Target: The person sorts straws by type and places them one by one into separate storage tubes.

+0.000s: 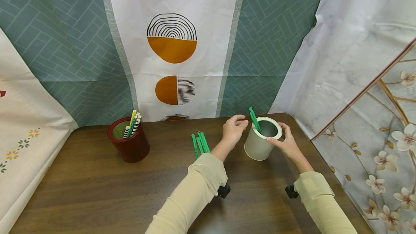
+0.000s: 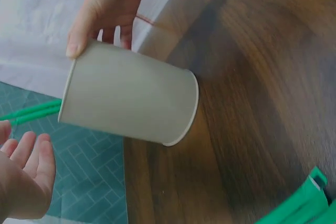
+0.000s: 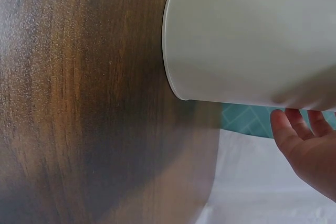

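A pale grey cylindrical holder (image 1: 258, 145) with a white rim stands upright on the table, with slim green sticks (image 1: 255, 120) leaning out of its mouth. My right hand (image 1: 286, 143) holds the holder's right side near the top, thumb at the rim and fingers around the outside. To the left of the holder is my left hand (image 1: 233, 130), its fingers loosely bent and holding nothing. In the left wrist view it is apart from the holder, near the green sticks. More green sticks (image 1: 203, 143) lie on the table, partly hidden behind my left forearm.
A dark red cylindrical holder (image 1: 131, 149) with several striped sticks (image 1: 132, 125) in it stands at the left of the brown wooden table (image 1: 97, 190). Patterned cloths (image 1: 208, 93) hang along the back and sides.
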The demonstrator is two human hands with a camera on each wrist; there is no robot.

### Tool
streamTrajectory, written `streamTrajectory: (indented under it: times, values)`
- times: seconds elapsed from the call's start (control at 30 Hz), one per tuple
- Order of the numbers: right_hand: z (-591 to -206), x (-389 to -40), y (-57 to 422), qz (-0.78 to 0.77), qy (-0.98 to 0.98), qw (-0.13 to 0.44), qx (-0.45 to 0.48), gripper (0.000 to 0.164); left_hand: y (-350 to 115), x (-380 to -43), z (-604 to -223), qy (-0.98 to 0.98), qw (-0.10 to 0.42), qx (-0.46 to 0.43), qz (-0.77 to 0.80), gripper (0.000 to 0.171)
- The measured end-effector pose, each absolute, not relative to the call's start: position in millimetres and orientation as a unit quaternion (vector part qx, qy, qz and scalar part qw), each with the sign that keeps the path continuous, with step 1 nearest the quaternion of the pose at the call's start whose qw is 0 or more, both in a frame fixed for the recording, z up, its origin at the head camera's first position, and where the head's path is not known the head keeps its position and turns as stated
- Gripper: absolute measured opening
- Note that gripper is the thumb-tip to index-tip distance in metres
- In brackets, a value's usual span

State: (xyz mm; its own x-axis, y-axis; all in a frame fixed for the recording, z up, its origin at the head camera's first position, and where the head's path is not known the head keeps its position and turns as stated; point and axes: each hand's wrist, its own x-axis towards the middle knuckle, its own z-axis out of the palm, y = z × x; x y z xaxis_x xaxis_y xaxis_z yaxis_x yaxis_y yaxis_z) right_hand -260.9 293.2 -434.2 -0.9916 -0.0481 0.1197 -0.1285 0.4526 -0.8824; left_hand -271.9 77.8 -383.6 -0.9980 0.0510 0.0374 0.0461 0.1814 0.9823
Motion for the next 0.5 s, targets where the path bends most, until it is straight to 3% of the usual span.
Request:
streamTrajectory:
  times: [0.5]
  values:
    - [-433, -260, 293, 0.527, -0.847, 0.035, 0.051, 0.075, 22, -285, -392, 0.778, 0.006, 0.029, 0.628, 0.029]
